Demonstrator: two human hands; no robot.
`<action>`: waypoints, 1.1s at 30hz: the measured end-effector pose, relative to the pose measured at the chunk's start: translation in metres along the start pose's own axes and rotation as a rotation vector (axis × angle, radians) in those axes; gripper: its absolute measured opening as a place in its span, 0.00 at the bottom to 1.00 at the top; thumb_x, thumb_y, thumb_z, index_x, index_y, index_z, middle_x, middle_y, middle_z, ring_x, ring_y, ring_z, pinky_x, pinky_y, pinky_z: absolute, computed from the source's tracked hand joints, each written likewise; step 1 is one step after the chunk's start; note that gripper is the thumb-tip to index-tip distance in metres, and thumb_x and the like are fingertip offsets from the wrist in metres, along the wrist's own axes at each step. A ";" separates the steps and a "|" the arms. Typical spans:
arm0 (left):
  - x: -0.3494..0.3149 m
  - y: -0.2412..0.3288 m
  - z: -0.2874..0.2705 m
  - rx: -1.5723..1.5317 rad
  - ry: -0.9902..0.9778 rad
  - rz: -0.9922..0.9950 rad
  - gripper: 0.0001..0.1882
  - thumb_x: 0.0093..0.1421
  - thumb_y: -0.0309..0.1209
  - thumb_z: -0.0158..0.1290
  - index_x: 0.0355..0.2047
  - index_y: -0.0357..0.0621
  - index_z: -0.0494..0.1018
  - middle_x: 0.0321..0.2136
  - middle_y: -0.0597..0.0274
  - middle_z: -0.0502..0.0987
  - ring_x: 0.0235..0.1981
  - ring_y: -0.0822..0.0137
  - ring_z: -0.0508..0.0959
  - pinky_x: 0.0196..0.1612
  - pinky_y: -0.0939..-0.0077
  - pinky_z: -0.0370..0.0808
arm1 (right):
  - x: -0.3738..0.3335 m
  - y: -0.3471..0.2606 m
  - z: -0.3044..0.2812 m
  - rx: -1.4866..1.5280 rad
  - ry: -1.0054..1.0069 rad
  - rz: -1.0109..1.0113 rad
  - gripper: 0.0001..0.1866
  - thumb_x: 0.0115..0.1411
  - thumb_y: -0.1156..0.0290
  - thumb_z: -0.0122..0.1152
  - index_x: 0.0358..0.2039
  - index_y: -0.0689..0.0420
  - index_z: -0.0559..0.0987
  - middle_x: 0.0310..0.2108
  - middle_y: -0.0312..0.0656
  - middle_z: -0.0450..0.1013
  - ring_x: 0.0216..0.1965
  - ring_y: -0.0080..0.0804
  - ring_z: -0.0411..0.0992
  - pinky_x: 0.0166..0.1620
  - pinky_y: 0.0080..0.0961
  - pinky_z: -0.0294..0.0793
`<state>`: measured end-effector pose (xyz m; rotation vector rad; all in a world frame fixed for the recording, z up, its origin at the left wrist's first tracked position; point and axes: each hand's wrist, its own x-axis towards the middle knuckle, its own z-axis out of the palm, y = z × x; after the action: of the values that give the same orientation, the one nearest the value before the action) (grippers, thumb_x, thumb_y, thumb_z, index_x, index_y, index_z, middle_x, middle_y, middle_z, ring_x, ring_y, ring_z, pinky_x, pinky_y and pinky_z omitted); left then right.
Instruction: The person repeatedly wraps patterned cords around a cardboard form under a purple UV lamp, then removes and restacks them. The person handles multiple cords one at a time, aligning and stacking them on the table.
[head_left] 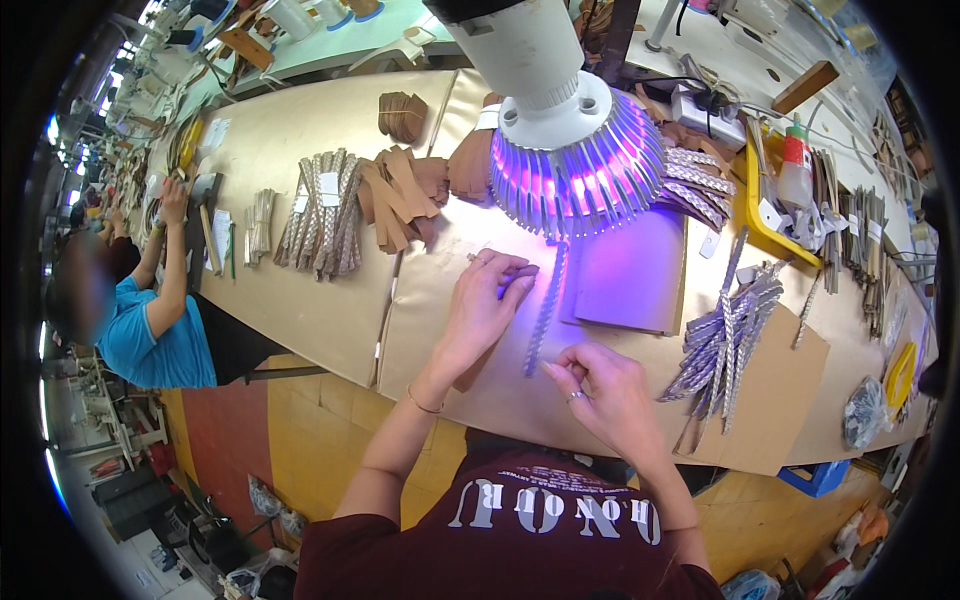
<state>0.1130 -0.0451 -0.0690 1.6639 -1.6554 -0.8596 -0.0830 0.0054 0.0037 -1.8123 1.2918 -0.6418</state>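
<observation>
A braided strip lies lengthwise on the gold-coloured tabletop under the lamp, between my hands. My left hand is just left of its upper half, fingers curled and thumb pressed toward them. Something dark shows at those fingertips; I cannot make out what it is. A brown piece peeks out beside my left wrist, partly hidden. My right hand, wearing a ring, is closed in a pinch close to the strip's lower end. Whether it touches the strip cannot be told. A flat brown board lies right of the strip.
A large finned lamp glowing purple hangs low over the work. Braided strip bundles and brown strip bundles lie left; loose braided strips lie right. Beyond are a yellow tray and a bottle. A co-worker sits left.
</observation>
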 end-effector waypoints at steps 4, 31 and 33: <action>-0.003 -0.002 -0.001 -0.076 0.062 0.099 0.07 0.57 0.22 0.58 0.37 0.39 0.78 0.36 0.55 0.76 0.34 0.61 0.79 0.39 0.70 0.76 | 0.007 0.007 0.013 -0.041 -0.064 0.104 0.10 0.61 0.65 0.62 0.35 0.58 0.75 0.26 0.45 0.74 0.25 0.44 0.74 0.29 0.38 0.71; -0.092 0.071 -0.113 -0.791 0.200 0.239 0.22 0.57 0.13 0.56 0.51 0.37 0.65 0.32 0.54 0.80 0.28 0.68 0.82 0.24 0.78 0.77 | 0.046 0.009 0.035 0.064 -0.250 0.046 0.22 0.61 0.70 0.57 0.56 0.58 0.70 0.33 0.45 0.77 0.36 0.46 0.76 0.42 0.39 0.73; -0.071 0.081 -0.087 -0.855 0.102 -0.026 0.26 0.57 0.14 0.57 0.55 0.35 0.63 0.34 0.53 0.80 0.30 0.71 0.82 0.25 0.82 0.77 | 0.035 0.003 0.019 0.388 -0.241 0.033 0.19 0.64 0.67 0.57 0.53 0.58 0.73 0.35 0.41 0.77 0.34 0.38 0.75 0.40 0.33 0.73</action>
<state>0.1358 0.0240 0.0489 1.0941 -0.9651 -1.2407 -0.0577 -0.0215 -0.0104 -1.4941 0.9582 -0.5886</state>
